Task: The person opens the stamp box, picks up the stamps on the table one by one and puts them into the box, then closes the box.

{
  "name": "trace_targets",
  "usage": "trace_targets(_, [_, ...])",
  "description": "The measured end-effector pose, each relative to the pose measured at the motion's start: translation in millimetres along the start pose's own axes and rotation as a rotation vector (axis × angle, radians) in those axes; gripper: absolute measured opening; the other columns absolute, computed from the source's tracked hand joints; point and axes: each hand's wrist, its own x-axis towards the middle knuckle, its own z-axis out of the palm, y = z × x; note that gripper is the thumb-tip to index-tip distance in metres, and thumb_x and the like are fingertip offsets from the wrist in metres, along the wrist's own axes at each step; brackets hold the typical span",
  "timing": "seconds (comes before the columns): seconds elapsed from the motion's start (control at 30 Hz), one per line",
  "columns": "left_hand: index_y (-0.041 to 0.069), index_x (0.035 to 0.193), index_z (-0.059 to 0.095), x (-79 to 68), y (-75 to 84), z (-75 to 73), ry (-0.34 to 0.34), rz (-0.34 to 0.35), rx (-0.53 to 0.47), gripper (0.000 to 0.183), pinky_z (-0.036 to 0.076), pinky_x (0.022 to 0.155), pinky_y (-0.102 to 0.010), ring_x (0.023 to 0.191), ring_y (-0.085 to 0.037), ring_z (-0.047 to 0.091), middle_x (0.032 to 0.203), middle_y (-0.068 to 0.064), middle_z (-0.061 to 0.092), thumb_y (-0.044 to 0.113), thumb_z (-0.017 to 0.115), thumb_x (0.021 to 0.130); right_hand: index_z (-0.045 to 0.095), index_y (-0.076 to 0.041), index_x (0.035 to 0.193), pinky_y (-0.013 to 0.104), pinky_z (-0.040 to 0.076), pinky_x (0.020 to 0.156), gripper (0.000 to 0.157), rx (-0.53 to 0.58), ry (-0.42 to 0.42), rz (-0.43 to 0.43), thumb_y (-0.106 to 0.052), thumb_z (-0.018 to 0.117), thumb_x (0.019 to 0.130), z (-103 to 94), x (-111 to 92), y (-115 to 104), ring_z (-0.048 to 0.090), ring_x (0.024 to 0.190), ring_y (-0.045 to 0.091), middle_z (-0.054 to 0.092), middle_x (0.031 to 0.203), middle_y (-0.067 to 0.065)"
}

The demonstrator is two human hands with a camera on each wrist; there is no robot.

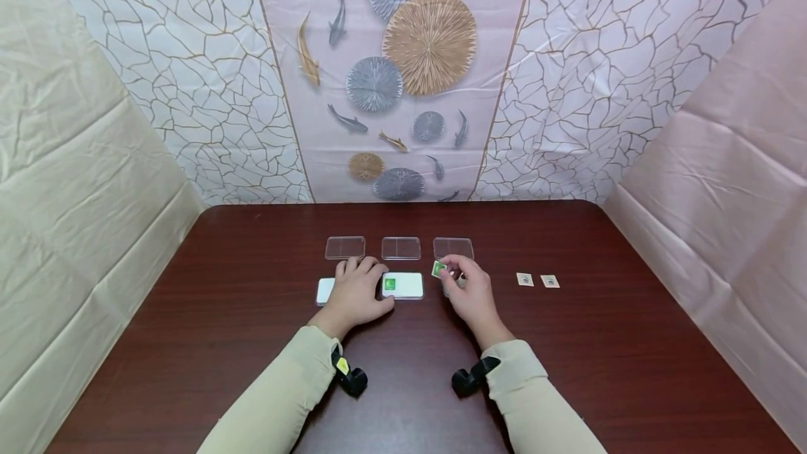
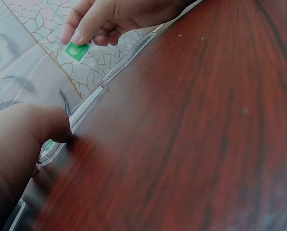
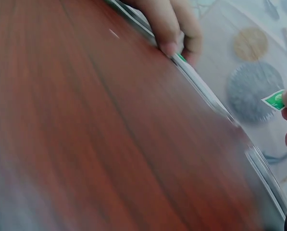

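My left hand (image 1: 358,293) holds the left end of a shallow clear box with a white insert (image 1: 408,286), thumb at its near edge and a finger at its far edge. A green postage stamp (image 1: 390,284) lies on the left part of that insert. My right hand (image 1: 469,293) pinches another green stamp (image 1: 438,269) with a pale toothed edge, raised above the table. The left wrist view shows this held stamp (image 2: 77,51) between thumb and finger. Another white-filled box (image 1: 324,291) is partly hidden under my left hand. Something pale behind my right hand is mostly hidden.
Three clear plastic lids, left (image 1: 345,247), middle (image 1: 401,248) and right (image 1: 452,248), lie in a row behind the boxes. Two pale stamps (image 1: 525,279) (image 1: 550,281) lie to the right on the dark wooden table (image 1: 403,377). Fabric walls (image 1: 208,90) stand around the table.
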Motion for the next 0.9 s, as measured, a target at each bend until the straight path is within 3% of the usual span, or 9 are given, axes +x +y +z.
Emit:
trace_targets(0.23, [0.018, 0.127, 0.064, 0.3, 0.7, 0.1, 0.011, 0.0, 0.001, 0.055, 0.029, 0.105, -0.056, 0.119, -0.03, 0.045, 0.128, -0.002, 0.057, 0.051, 0.064, 0.082, 0.073, -0.012, 0.098, 0.036, 0.042, 0.078, 0.013, -0.059, -0.14, 0.006, -0.005, 0.074, 0.088, 16.9, 0.1, -10.2, 0.054, 0.083, 0.021, 0.063, 0.079, -0.002])
trace_targets(0.47, [0.018, 0.124, 0.066, 0.5, 1.8, -0.7, 0.032, 0.002, 0.003, 0.056, 0.031, 0.102, -0.055, 0.118, -0.031, 0.046, 0.126, -0.002, 0.058, 0.051, 0.066, 0.08, 0.073, -0.013, 0.098, 0.048, 0.038, 0.091, 0.013, -0.127, -0.229, -0.032, -0.008, 0.076, 0.086, 27.3, -1.3, -14.6, 0.055, 0.086, 0.023, 0.068, 0.08, -0.002])
trace_targets(0.9, [0.016, 0.124, 0.066, 0.4, 2.3, -3.2, 0.019, 0.006, -0.003, 0.055, 0.031, 0.102, -0.056, 0.117, -0.032, 0.046, 0.127, -0.004, 0.058, 0.05, 0.066, 0.082, 0.072, -0.015, 0.097, 0.053, 0.037, 0.094, 0.013, -0.327, -0.283, -0.062, -0.011, 0.077, 0.086, 35.3, -1.2, -17.7, 0.054, 0.09, 0.025, 0.065, 0.08, -0.005])
